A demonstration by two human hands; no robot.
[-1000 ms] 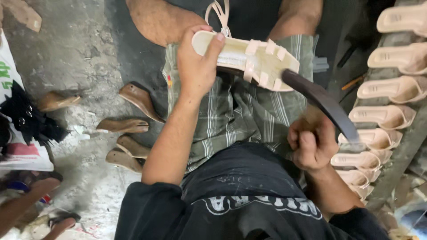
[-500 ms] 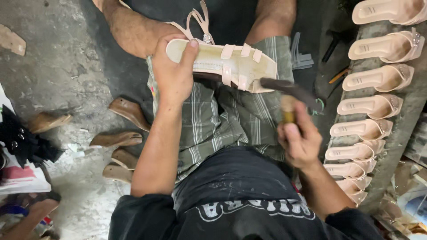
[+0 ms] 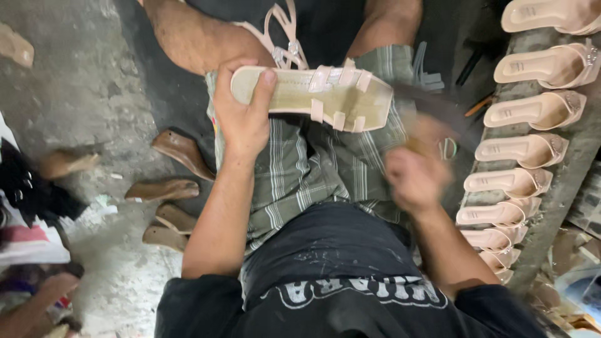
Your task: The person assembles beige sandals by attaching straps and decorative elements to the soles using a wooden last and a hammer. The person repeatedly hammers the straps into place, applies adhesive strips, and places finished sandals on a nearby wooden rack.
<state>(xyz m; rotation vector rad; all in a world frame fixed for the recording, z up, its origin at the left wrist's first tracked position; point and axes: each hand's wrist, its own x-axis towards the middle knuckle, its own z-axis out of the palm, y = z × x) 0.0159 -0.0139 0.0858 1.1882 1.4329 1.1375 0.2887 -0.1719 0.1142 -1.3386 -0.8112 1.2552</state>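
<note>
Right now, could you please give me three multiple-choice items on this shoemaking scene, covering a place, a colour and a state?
1. Where does the row of finished sandals lie?
A. at the person's right
B. on the lap
C. at the person's left

2. What colour are the wooden heels on the floor?
A. white
B. brown
C. blue

3. How is the sandal sole held?
A. lying free on the floor
B. gripped by the left hand
C. hung on a wall

Answers: 1 A, they line the right-side bench; 2 B, all look brown; 3 B, left fingers wrap its heel end while the blurred right hand holds a tool.
</note>
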